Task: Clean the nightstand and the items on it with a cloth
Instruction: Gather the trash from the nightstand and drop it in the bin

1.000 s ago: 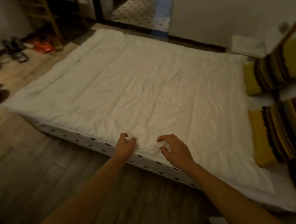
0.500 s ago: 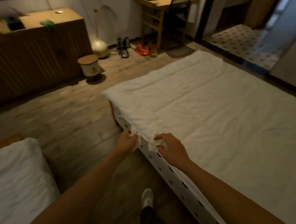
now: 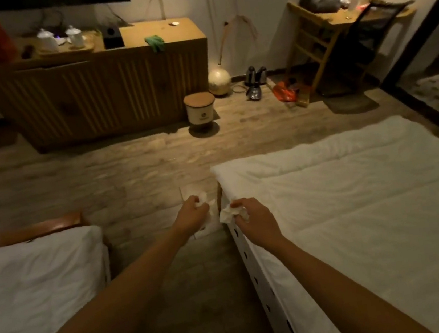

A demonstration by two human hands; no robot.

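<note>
While the person stands in the aisle between two beds, the left hand (image 3: 193, 214) is curled round a crumpled white wad (image 3: 203, 197), and the right hand (image 3: 250, 216) pinches a second white piece (image 3: 227, 215) just beside the corner of the right bed (image 3: 357, 204); whether these are cloth or tissue cannot be told. No nightstand shows anywhere, so which way it lies from the hands, and which hand is nearer, cannot be judged; it probably stands outside the view. Farther off sit a lidded bin (image 3: 200, 109) and a long wooden counter (image 3: 95, 82) carrying tea things and a green rag (image 3: 155, 41).
</note>
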